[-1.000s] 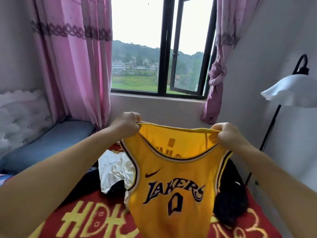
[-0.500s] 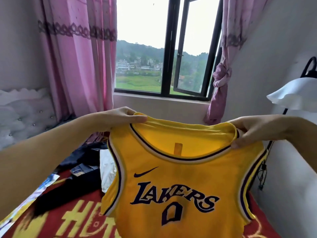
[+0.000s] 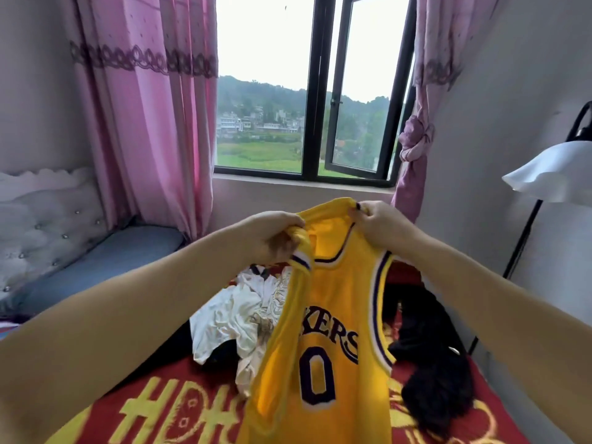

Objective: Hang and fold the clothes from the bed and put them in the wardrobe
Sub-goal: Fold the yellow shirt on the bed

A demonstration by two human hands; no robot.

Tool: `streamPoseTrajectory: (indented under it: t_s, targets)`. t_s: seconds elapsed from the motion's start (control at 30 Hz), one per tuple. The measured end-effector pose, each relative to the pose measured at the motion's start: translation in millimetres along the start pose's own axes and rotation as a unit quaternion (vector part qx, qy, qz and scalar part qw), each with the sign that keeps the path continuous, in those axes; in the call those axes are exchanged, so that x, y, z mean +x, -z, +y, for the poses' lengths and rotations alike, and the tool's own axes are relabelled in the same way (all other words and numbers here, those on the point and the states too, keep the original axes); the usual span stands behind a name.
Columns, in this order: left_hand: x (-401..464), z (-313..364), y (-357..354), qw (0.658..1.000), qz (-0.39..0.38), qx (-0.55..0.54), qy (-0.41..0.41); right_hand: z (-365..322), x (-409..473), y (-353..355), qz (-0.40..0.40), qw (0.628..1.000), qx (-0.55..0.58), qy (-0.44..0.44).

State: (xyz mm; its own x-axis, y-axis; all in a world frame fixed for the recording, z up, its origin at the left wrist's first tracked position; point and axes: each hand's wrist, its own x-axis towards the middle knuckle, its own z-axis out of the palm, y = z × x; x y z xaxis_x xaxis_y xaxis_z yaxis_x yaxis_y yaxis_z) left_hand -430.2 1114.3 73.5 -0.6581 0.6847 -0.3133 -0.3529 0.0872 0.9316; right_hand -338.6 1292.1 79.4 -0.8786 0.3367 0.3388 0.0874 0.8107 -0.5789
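Both hands now sit closer together: left hand (image 3: 272, 240) and right hand (image 3: 378, 225) grip the jersey (image 3: 333, 341) by its shoulders above the bed (image 3: 153, 408), folding it lengthwise; next, lay it flat.

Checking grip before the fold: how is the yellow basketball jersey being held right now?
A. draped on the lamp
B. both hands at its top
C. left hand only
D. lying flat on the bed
B: the left hand and the right hand both grip the top of the yellow basketball jersey, which hangs above the red bedspread.
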Motion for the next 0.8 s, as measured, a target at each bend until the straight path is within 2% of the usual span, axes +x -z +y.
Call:
streamPoseTrajectory:
  t_s: [0.1, 0.23, 0.3, 0.37, 0.4, 0.43, 0.47, 0.5, 0.53, 0.57, 0.6, 0.67, 0.73, 0.8]
  targets:
    - [-10, 0, -22, 0.996, -0.055, -0.064, -0.037, -30, -2, -23, -0.062, 0.996, 0.000, 0.067]
    - [-24, 8, -22, 0.993, -0.075, -0.065, -0.061, -31, -5, -12, -0.231, 0.964, 0.090, 0.095]
    - [-32, 15, -15, 0.994, -0.088, -0.012, -0.065, -21, -7, -3, -0.240, 0.956, 0.102, 0.131]
    - [-36, 20, -9, 0.984, -0.064, 0.106, -0.128, -15, -10, 7, -0.225, 0.960, 0.108, 0.128]
    - [-37, 23, -4, 0.961, -0.025, 0.197, -0.192, -14, -11, 12, -0.224, 0.961, 0.106, 0.121]
    - [-35, 25, 3, 0.915, 0.030, 0.298, -0.271, -14, -12, 19, -0.229, 0.961, 0.102, 0.114]
    - [-35, 26, 7, 0.847, 0.081, 0.394, -0.347, -15, -14, 24, -0.239, 0.960, 0.096, 0.111]
    - [-36, 26, 11, 0.775, 0.096, 0.478, -0.402, -17, -15, 29, -0.253, 0.956, 0.090, 0.116]
    - [-35, 25, 11, 0.723, 0.072, 0.542, -0.422, -19, -16, 33, -0.268, 0.951, 0.086, 0.123]
    - [-35, 24, 8, 0.700, 0.028, 0.586, -0.407, -20, -16, 35, -0.288, 0.945, 0.080, 0.133]
    - [-34, 22, 5, 0.702, -0.019, 0.603, -0.377, -24, -17, 38, -0.307, 0.938, 0.077, 0.144]
    - [-30, 23, 5, 0.753, -0.084, 0.569, -0.321, -30, -18, 44, -0.340, 0.925, 0.068, 0.156]
    - [-26, 30, 11, 0.791, -0.101, 0.538, -0.274, -31, -19, 51, -0.348, 0.925, 0.044, 0.148]
    - [-24, 40, 17, 0.805, -0.109, 0.529, -0.247, -27, -19, 56, -0.348, 0.928, 0.027, 0.129]
